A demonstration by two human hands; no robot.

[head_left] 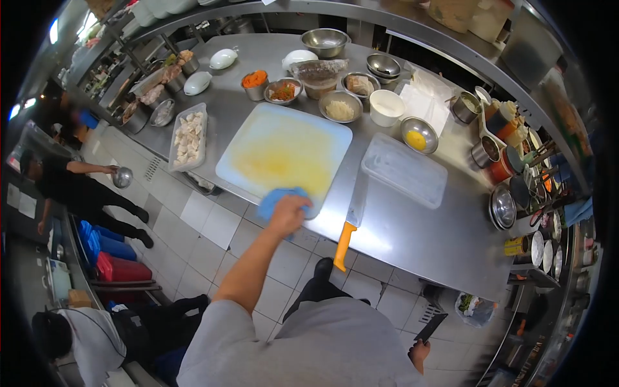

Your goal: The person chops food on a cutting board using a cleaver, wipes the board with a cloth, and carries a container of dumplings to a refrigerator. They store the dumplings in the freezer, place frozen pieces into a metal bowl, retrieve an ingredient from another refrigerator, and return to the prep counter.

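My left hand (288, 214) is closed on a blue cloth (272, 201) at the near edge of the white cutting board (309, 122). Yellow-orange stains cover much of the board. Low at my right side, away from the table, my right hand (420, 352) grips a cleaver (431, 327) with a dark, wide blade. A second knife with an orange handle (344, 245) lies to the right of the board, its handle sticking out past the table's edge. Beside that knife is a clear plastic tray (406, 169).
White chunks fill a plastic container (188, 138) left of the board. Along the back stand metal bowls of ingredients, one with an egg yolk (416, 139). Sauce bottles (506, 122) line the right. Two other people are at left, one holding a metal bowl (122, 177).
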